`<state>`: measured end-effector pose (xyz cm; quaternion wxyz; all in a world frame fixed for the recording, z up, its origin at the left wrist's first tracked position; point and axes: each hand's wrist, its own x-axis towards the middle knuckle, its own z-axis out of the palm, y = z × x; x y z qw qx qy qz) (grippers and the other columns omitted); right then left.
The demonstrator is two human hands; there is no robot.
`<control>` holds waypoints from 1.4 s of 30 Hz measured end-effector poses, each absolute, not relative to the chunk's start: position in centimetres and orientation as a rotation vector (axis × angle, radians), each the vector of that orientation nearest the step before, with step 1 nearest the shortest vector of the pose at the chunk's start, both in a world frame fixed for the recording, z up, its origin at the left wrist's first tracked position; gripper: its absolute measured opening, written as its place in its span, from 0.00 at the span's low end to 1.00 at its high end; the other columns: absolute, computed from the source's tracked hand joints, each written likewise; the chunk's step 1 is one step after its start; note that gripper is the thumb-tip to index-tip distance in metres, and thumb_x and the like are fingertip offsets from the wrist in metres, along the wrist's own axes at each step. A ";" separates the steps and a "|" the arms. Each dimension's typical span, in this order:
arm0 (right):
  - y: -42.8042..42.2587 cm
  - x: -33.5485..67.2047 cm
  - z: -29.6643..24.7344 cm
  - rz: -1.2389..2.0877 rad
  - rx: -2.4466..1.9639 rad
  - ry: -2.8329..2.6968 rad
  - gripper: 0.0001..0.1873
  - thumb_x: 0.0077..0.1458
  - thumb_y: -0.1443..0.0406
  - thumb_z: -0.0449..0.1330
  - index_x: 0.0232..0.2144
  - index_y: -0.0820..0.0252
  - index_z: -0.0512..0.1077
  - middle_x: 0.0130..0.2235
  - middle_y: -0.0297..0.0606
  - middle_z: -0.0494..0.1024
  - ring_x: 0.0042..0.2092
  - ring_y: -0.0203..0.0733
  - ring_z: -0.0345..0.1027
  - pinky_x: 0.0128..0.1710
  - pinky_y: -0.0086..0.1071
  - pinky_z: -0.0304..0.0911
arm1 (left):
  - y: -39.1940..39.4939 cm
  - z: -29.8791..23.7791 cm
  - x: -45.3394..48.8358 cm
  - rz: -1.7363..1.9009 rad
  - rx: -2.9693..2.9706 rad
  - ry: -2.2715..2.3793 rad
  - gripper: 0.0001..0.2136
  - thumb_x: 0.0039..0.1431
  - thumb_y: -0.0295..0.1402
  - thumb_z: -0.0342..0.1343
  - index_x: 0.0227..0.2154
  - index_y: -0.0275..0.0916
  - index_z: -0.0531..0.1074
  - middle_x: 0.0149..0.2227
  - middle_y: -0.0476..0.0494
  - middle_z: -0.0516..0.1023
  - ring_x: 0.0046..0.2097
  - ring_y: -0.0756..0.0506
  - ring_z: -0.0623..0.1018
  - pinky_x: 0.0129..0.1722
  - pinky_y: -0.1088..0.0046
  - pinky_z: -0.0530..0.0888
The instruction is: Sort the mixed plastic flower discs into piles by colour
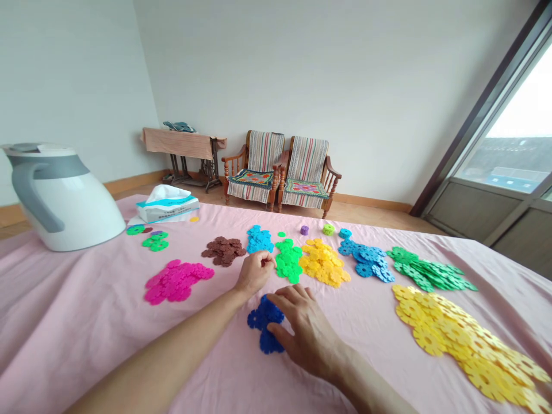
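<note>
My left hand (pixel 256 271) is closed, its thumb and fingers pressed together. It hovers by the light blue snowflake discs (pixel 259 239) and the bright green discs (pixel 288 260); whatever it may hold is hidden. Over a pile of dark blue snowflake discs (pixel 264 330), my right hand (pixel 304 322) reaches from the right with thumb and fingers apart. Its fingertips touch or nearly touch that pile. Yellow-orange discs (pixel 324 263) lie beyond the right hand, brown discs (pixel 224 250) left of the light blue ones.
Magenta discs (pixel 176 280) lie to the left. Blue (pixel 368 259), green (pixel 431 270) and large yellow discs (pixel 470 345) spread rightward. Small purple (pixel 304 230) and lime stacks (pixel 328 229) stand behind. A white kettle (pixel 81 201) and tissue box (pixel 168 207) stand at left on the pink cloth (pixel 207 356).
</note>
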<state>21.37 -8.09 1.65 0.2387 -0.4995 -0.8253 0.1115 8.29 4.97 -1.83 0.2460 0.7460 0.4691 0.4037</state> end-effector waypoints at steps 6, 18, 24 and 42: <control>-7.6 20.9 0.7 0.314 -1.392 -2.197 0.11 0.52 0.66 0.59 0.40 0.54 0.72 0.38 0.38 0.73 0.42 0.43 0.62 0.44 0.38 0.55 | 4.7 -1.7 8.5 1.093 2.021 1.283 0.09 0.45 0.21 0.47 0.19 0.36 0.71 0.17 0.53 0.69 0.24 0.51 0.69 0.26 0.78 0.63; -4.4 26.4 0.4 0.827 -1.392 -1.517 0.09 0.49 0.61 0.56 0.23 0.60 0.65 0.21 0.29 0.66 0.24 0.31 0.59 0.24 0.26 0.56 | 4.8 -1.8 8.4 1.069 2.047 1.269 0.10 0.45 0.20 0.48 0.21 0.36 0.74 0.21 0.52 0.73 0.25 0.51 0.70 0.28 0.78 0.65; -3.9 28.0 0.1 0.916 -1.514 -1.526 0.06 0.45 0.63 0.57 0.22 0.60 0.66 0.21 0.29 0.68 0.24 0.32 0.62 0.24 0.26 0.60 | 4.7 -1.7 8.4 1.059 2.062 1.265 0.11 0.45 0.19 0.48 0.22 0.36 0.75 0.22 0.51 0.74 0.25 0.51 0.70 0.29 0.78 0.65; -5.4 25.8 1.0 0.322 -1.516 -1.836 0.08 0.52 0.67 0.54 0.26 0.58 0.73 0.27 0.35 0.74 0.30 0.37 0.65 0.32 0.30 0.57 | 4.7 -1.7 8.4 1.047 2.066 1.285 0.10 0.45 0.20 0.48 0.21 0.36 0.74 0.21 0.51 0.73 0.26 0.51 0.70 0.28 0.78 0.65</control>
